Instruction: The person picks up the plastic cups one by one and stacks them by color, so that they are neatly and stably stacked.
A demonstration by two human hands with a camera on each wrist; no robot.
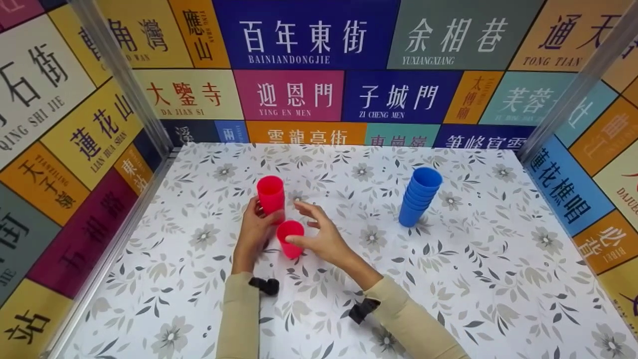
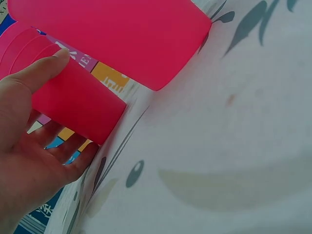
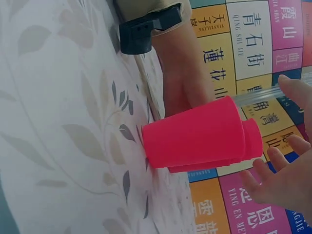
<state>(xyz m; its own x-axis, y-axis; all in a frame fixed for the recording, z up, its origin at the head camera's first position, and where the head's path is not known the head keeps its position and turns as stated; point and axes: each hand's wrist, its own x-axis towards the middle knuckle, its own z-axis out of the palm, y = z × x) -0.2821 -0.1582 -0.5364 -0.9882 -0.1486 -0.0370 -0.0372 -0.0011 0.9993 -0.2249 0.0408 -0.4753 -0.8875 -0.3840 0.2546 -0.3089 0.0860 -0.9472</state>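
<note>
A stack of red cups (image 1: 270, 192) stands upright left of the table's middle. My left hand (image 1: 251, 233) holds it from the left, thumb (image 2: 46, 68) on the near side and fingers behind. Just in front stands a single red cup (image 1: 291, 250), upright on the table; it also shows in the right wrist view as the nearer cup (image 3: 195, 134). My right hand (image 1: 324, 240) is to its right, thumb and fingers spread around the rim. Seen from the right wrist, a gap separates those fingers (image 3: 278, 161) from the cup.
Farther right stands a leaning-looking stack of several blue cups (image 1: 418, 197). The table (image 1: 463, 299) has a white floral cover. Colourful panels with Chinese characters (image 1: 304, 35) enclose its back and sides, with clear posts (image 1: 144, 99) at the corners.
</note>
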